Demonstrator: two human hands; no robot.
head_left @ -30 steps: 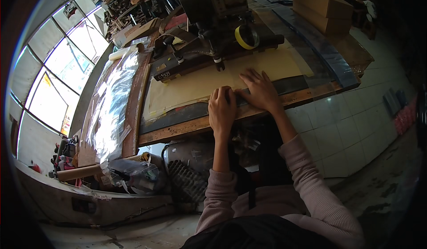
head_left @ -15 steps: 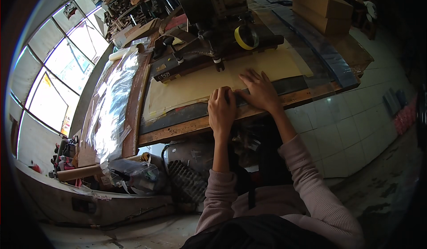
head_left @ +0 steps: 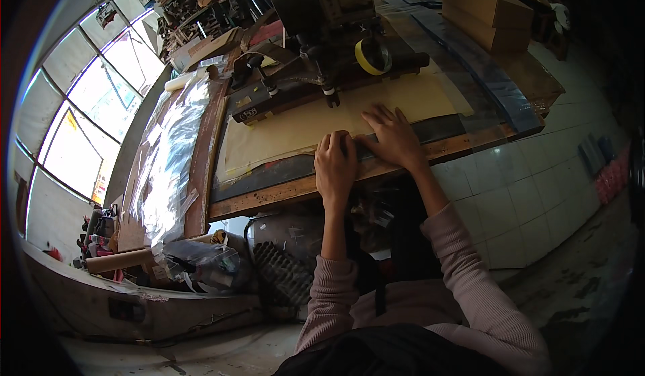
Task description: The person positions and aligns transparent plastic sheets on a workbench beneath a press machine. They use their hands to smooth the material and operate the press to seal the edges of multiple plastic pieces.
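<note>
A pale yellow sheet (head_left: 285,136) lies flat on the dark bench top, partly beneath the long dark bar (head_left: 272,104) of a machine (head_left: 322,3). My left hand (head_left: 335,166) is closed at the sheet's near edge, fingers curled; whatever they grip is hidden. To its right, my right hand (head_left: 393,137) rests on the sheet with fingers stretched out. Its thumb points toward the left fingertips. Just beyond both hands, a small dark metal fitting (head_left: 331,97) hangs from the machine over the sheet.
A yellow-rimmed ring (head_left: 371,56) stands on the bar. Clear plastic film (head_left: 171,141) covers the left side table. Cardboard boxes (head_left: 485,12) and dark blue sheeting (head_left: 477,67) sit at the right. The bench's wooden front edge (head_left: 269,193) runs beneath my wrists.
</note>
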